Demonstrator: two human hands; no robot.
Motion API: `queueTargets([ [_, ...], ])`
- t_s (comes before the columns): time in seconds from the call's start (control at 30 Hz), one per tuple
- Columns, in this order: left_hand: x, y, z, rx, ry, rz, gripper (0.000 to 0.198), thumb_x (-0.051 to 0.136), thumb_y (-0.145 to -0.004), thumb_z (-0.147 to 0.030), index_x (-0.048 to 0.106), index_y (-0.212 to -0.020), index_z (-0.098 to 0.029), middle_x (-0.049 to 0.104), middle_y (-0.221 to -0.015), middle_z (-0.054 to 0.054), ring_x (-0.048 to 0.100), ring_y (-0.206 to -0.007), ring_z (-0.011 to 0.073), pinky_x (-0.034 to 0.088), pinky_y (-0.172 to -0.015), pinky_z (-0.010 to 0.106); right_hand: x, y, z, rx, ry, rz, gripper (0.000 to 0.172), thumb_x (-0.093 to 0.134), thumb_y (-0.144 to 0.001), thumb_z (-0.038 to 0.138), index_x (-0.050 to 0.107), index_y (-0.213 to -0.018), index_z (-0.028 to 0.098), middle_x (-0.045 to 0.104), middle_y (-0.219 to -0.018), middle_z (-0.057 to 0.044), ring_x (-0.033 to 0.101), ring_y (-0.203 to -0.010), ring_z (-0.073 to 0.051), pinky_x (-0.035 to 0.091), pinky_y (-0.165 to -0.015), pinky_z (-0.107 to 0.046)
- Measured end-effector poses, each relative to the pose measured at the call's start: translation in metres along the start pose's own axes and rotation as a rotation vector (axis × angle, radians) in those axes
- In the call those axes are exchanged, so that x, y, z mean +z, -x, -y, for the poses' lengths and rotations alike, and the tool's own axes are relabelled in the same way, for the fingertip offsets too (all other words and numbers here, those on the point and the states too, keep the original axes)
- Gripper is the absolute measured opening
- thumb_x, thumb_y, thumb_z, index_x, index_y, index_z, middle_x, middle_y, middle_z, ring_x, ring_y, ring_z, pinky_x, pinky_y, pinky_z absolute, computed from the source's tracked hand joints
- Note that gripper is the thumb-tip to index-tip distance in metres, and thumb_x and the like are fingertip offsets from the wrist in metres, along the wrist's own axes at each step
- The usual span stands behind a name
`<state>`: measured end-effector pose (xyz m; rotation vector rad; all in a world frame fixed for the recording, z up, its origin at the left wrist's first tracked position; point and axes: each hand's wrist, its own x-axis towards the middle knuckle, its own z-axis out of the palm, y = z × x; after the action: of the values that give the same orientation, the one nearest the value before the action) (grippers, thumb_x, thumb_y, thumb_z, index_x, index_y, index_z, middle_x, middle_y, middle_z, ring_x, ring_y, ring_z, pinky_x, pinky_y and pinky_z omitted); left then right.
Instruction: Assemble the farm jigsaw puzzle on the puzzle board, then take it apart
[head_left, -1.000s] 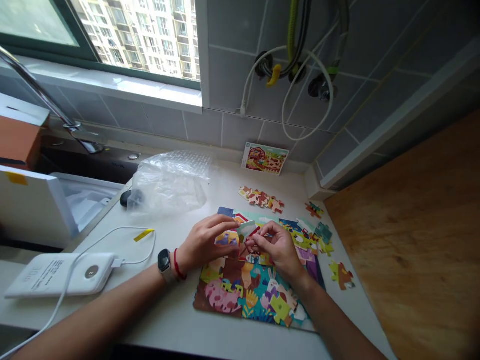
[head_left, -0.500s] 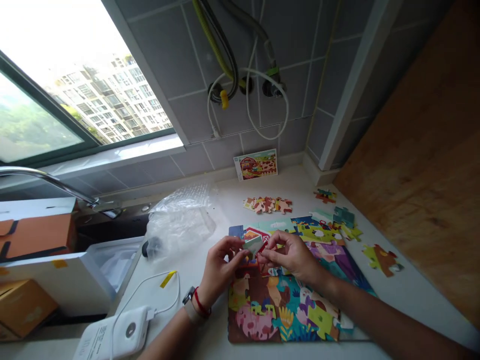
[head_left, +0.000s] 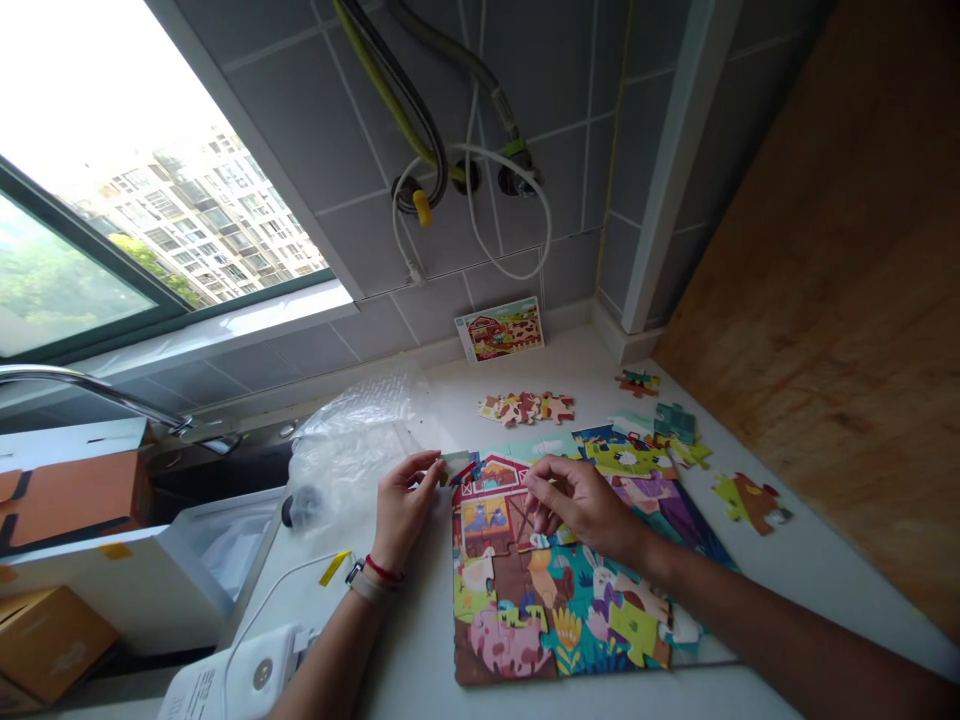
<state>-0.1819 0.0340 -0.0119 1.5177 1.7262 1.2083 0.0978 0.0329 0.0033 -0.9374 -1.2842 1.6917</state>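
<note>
At the upper left corner of the farm jigsaw puzzle (head_left: 517,590), my left hand (head_left: 405,505) pinches a pale puzzle piece (head_left: 454,464) between thumb and fingertips. The piece is held at the puzzle's edge, beside the red barn roof; I cannot tell whether it touches the board. My right hand (head_left: 577,502) hovers over the barn area with its fingers curled and thumb close to the index finger. Whatever it may hold is hidden. Near the lower right, a loose green piece (head_left: 636,632) lies on top of the puzzle.
Behind the puzzle lie brown-spotted pieces (head_left: 529,407) and a picture card (head_left: 501,331) leaning on the wall. More loose pieces (head_left: 752,503) lie to the right. A clear plastic bag (head_left: 352,430), a white power bank (head_left: 247,675) and a faucet (head_left: 112,385) are on the left.
My left hand has moved left and slightly up, carrying the pale piece from above the barn to the puzzle's corner. My right hand stays near the barn. The camera view has shifted slightly.
</note>
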Motion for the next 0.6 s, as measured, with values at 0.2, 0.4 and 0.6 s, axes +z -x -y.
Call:
queueTargets([
  [0.2,0.006,0.005,-0.002,0.065,-0.125,0.009,0.031,0.073,-0.091,-0.051,0.079,-0.099,-0.022,0.081,-0.092,0.006,0.069,-0.064,0.0174,0.057,-0.059,0.028,0.001,0.001,0.0,-0.01,0.025,0.024,0.047,0.073,-0.088,0.067,0.068,-0.084,0.02,0.071,-0.073,0.0,0.071,-0.057,-0.014,0.057,-0.053,-0.023],
  [0.4,0.01,0.006,0.001,0.106,-0.163,0.021,0.026,0.072,-0.094,-0.045,0.074,-0.106,-0.022,0.079,-0.103,0.006,0.069,-0.07,0.0165,0.058,-0.067,0.029,-0.001,0.001,0.003,0.007,0.013,0.021,0.059,0.065,-0.088,0.078,0.068,-0.083,0.019,0.071,-0.075,-0.002,0.069,-0.058,-0.015,0.057,-0.053,-0.025],
  [0.6,0.01,0.006,0.0,0.264,-0.184,-0.048,0.024,0.071,-0.097,-0.041,0.071,-0.112,-0.023,0.072,-0.119,0.008,0.068,-0.079,0.0163,0.056,-0.061,0.026,-0.002,0.001,0.001,0.016,0.026,0.044,0.063,0.063,-0.089,0.08,0.066,-0.084,0.018,0.069,-0.074,-0.002,0.067,-0.059,-0.014,0.056,-0.056,-0.026],
])
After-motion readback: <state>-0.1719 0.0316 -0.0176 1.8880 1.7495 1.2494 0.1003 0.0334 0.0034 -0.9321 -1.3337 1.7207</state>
